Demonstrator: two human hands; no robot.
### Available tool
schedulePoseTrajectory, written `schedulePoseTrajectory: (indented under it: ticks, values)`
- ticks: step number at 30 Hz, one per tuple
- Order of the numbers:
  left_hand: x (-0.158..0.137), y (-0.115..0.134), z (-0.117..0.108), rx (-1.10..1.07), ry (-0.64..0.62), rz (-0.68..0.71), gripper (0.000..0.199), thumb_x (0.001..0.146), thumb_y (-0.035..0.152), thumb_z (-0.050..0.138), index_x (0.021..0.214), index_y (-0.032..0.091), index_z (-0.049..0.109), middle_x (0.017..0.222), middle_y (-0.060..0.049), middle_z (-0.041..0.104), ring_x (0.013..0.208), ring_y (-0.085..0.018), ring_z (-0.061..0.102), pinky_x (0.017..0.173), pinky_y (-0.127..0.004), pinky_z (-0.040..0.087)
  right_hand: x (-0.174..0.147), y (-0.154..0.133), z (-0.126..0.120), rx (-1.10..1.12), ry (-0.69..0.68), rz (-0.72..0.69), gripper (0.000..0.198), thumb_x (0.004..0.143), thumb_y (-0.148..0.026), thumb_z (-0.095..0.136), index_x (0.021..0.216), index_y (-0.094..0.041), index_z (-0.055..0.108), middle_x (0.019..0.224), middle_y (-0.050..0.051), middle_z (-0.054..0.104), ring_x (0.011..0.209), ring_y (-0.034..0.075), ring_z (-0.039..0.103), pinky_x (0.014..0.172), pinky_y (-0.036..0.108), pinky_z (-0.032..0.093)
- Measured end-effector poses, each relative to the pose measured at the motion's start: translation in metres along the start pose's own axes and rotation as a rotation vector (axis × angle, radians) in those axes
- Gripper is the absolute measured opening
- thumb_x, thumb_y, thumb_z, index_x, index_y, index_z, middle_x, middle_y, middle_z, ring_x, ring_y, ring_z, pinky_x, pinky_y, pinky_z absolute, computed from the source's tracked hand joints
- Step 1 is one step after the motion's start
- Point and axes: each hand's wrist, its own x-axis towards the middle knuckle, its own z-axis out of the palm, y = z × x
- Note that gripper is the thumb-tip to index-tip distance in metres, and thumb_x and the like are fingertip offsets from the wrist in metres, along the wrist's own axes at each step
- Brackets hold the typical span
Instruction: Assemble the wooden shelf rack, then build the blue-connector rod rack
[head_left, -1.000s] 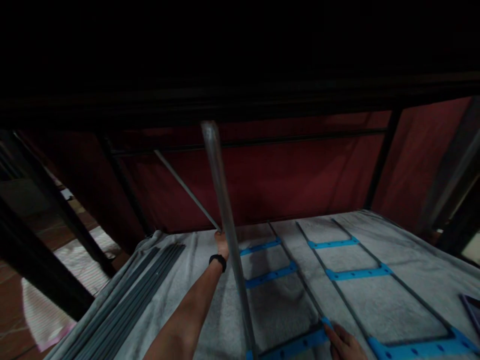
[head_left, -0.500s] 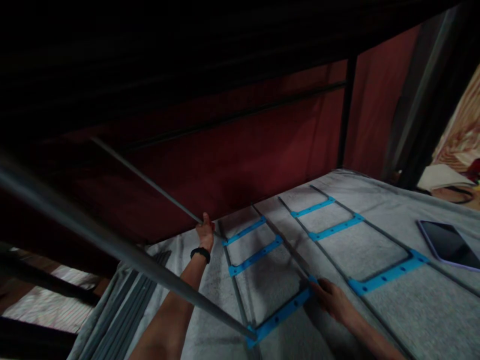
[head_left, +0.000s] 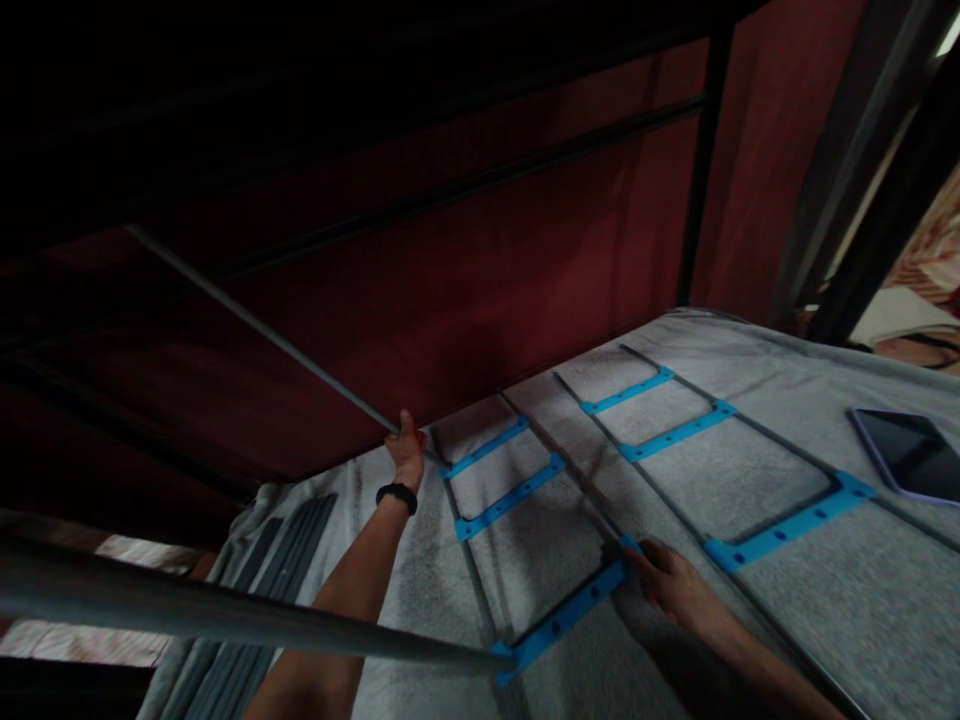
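Grey rod (head_left: 262, 330) in grasp of left fingers (head_left: 406, 424), blue crosspiece (head_left: 571, 611) in right fingers (head_left: 643, 567), near pole (head_left: 225, 614) partly offscreen

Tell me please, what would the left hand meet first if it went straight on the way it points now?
The left hand, holding a thin pole, would probably meet the red surface behind the grey cloth first, though depth there is hard to judge.

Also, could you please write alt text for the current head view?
A person's left hand holds a gray rod while their right hand grips one end of a blue crosspiece; a foreground rod appears to meet its other end. A ladder-like frame lies alongside on gray cloth, with a rod bundle at left and a flat device at right.
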Motion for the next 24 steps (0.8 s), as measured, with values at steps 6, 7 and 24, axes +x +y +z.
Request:
schedulePoseTrajectory:
  ticks: [6, 7, 24]
  values:
    - [0.0, -0.006, 0.005, -0.047, -0.037, -0.031, 0.053, 0.08, 0.057, 0.06, 0.054, 0.025, 0.026, 0.044, 0.01, 0.028, 0.039, -0.005, 0.029, 0.041, -0.021, 0.026, -0.001, 0.0, -0.001, -0.012, -0.033, 0.001, 0.039, 0.089, -0.058, 0.04, 0.075, -0.023, 0.047, 0.049, -0.003, 0.052, 0.039, 0.012, 0.046, 0.04, 0.025, 0.033]
    - [0.0, -0.008, 0.008, -0.049, -0.039, -0.036, 0.054, 0.078, 0.058, 0.062, 0.054, 0.025, 0.026, 0.044, 0.01, 0.028, 0.039, -0.005, 0.029, 0.041, -0.021, 0.026, -0.001, 0.0, -0.002, -0.013, -0.032, 0.001, 0.04, 0.089, -0.059, 0.039, 0.076, -0.022, 0.048, 0.05, -0.003, 0.052, 0.039, 0.012, 0.047, 0.04, 0.025, 0.033]
    - [0.003, -0.016, 0.019, -0.06, -0.035, -0.054, 0.059, 0.072, 0.061, 0.068, 0.055, 0.025, 0.024, 0.044, 0.01, 0.029, 0.04, -0.005, 0.027, 0.041, -0.021, 0.022, -0.001, 0.0, 0.0, -0.044, -0.002, 0.017, 0.043, 0.086, -0.061, 0.04, 0.079, -0.021, 0.055, 0.055, 0.0, 0.057, 0.054, 0.017, 0.059, 0.054, 0.028, 0.043]
